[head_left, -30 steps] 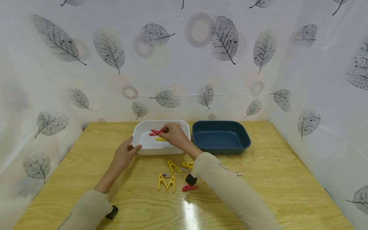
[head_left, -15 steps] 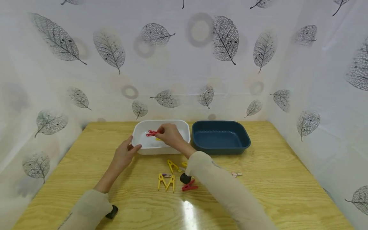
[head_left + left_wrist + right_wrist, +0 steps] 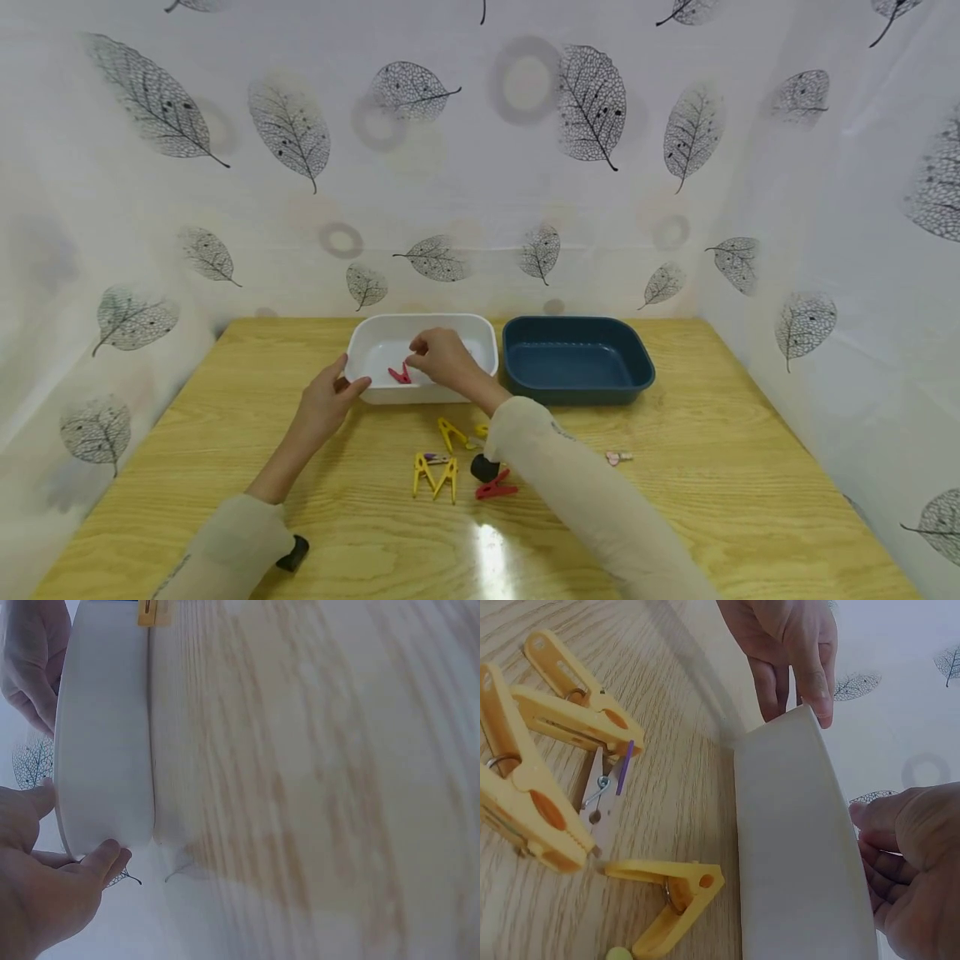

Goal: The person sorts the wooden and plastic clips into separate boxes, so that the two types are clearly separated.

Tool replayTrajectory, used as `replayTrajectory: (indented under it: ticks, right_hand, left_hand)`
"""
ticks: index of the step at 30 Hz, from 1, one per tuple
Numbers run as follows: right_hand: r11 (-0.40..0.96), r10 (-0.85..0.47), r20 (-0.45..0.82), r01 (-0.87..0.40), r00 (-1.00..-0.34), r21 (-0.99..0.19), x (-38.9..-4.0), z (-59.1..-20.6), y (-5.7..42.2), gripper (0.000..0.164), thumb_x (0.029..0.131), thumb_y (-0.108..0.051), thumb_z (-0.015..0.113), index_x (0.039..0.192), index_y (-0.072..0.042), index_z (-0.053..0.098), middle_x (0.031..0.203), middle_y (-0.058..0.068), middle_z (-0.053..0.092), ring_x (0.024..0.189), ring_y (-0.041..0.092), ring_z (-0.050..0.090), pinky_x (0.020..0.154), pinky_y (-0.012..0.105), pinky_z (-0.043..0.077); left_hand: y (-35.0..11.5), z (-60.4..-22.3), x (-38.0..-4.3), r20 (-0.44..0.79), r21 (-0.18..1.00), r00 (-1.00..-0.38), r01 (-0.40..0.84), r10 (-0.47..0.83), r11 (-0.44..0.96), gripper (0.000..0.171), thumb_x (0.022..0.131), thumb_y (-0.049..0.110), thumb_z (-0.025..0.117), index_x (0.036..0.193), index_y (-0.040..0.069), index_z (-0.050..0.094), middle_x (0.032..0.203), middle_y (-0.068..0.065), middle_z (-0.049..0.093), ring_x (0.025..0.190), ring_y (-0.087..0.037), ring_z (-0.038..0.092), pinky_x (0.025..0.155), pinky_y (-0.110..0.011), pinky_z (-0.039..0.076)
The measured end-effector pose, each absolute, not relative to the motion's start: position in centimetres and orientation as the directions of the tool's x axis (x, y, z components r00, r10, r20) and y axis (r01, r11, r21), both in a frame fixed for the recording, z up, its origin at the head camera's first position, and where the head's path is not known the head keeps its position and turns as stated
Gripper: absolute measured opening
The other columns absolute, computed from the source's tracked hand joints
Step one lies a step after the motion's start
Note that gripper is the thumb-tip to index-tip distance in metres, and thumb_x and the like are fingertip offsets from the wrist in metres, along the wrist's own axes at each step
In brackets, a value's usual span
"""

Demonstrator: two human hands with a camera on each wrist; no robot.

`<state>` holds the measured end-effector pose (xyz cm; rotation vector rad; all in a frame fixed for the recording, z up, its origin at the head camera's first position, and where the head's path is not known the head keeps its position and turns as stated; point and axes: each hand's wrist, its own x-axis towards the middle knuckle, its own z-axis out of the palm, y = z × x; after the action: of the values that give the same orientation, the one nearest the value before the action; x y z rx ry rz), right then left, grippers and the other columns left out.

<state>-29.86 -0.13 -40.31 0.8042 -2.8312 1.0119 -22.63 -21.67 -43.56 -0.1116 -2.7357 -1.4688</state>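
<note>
My left hand (image 3: 324,406) grips the left end of the white plastic basin (image 3: 420,396), thumb on the near wall, fingers around the end. In the left wrist view its thumb and fingertips clasp the basin corner. Inside the basin lies a red clothespin (image 3: 400,375), its legs spread. My right hand (image 3: 450,360) hovers over the basin interior just right of that clothespin, fingers loosely bent and nothing visible in them. The basin's near wall hides the inside in both wrist views.
A dark blue basin (image 3: 577,395) stands right beside the white one. In front lie several yellow clothespins (image 3: 450,433), a red one (image 3: 495,487), a wooden one with purple trim (image 3: 435,458) and another small one (image 3: 618,457). Leaf-printed cloth (image 3: 450,192) rises behind the table.
The right hand carried the red clothespin leftward over the white basin, then let it go; it now lies on the basin floor. The left hand has stayed on the rim.
</note>
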Motion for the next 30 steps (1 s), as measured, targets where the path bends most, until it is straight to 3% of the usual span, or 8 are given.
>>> replayTrajectory:
  ticks: [30]
  right_hand:
    - [0.487,-0.532,0.298,-0.574,-0.793,-0.659,-25.3,-38.3,8.7,0.023,0.101,-0.018,0.07,0.119,-0.006,0.074,0.105,0.004,0.073,0.087,0.013,0.065,0.07,0.026,0.057]
  left_hand:
    - [-21.4,-43.2,-22.3,0.059,0.816,-0.997,0.073,0.043,0.573,0.069,0.108,0.019,0.058,0.159,-0.01,0.022,0.16,-0.035,0.027,0.142,-0.048,0.04,0.112,-0.052,0.043]
